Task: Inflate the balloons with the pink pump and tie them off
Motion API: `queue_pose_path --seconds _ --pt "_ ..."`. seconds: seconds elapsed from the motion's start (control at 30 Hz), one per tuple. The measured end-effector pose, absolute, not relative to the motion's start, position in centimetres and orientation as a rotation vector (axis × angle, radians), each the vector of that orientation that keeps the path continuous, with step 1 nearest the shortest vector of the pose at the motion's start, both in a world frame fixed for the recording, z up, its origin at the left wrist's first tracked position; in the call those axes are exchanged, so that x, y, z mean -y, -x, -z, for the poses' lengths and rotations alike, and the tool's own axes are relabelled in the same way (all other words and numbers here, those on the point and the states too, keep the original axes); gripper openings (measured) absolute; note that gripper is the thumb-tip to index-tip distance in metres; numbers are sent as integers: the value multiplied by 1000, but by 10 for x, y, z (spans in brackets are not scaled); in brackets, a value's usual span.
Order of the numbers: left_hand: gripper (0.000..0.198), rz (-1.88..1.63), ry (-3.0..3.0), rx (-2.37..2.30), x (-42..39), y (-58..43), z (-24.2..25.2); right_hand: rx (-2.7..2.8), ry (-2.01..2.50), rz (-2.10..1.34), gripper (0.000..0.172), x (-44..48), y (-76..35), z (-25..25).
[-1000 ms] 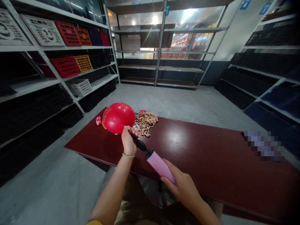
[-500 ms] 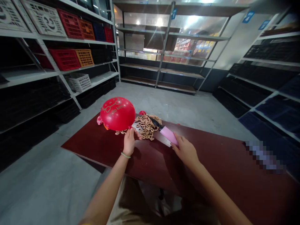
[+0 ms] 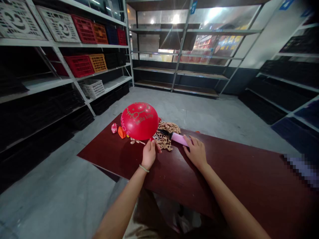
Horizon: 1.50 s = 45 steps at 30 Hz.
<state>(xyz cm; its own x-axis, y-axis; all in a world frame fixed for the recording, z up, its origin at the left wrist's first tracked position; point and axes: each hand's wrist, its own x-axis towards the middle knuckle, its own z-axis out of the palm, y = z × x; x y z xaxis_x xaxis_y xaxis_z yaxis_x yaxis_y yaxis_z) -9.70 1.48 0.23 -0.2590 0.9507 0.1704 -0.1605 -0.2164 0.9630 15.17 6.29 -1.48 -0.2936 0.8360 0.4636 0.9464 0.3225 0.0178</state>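
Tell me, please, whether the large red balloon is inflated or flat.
Inflated: the large red balloon looks round and smooth, and the left hand pinches its neck. Whether it is knotted, I cannot tell.

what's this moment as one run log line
left hand: pinching inflated round red balloon by neck | right hand: touching cylindrical pink-and-black pump | pump: black end at tan twisted-strand pile | surface: dark-red table

Balloon [image 3: 139, 121] obstructs the left; right tabletop [image 3: 239, 172] allows passage.

Left grip [image 3: 149, 154] hides the mouth of the balloon [image 3: 140, 123]; right edge crops a blurred object [image 3: 302, 169]
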Motion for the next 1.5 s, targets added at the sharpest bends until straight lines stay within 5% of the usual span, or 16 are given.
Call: queue_pose_path --seconds 0.53,0.97,1.5 --pt "44 -1273 -1653 -1440 -13 92 -7 2154 1436 472 52 -57 -152 8" --pt "44 -547 -2252 -1195 7 46 -121 2293 931 850 62 41 -180 -150" --pt "30 -255 -2924 -1223 33 14 -152 2664 1187 228 32 53 -187 -179"
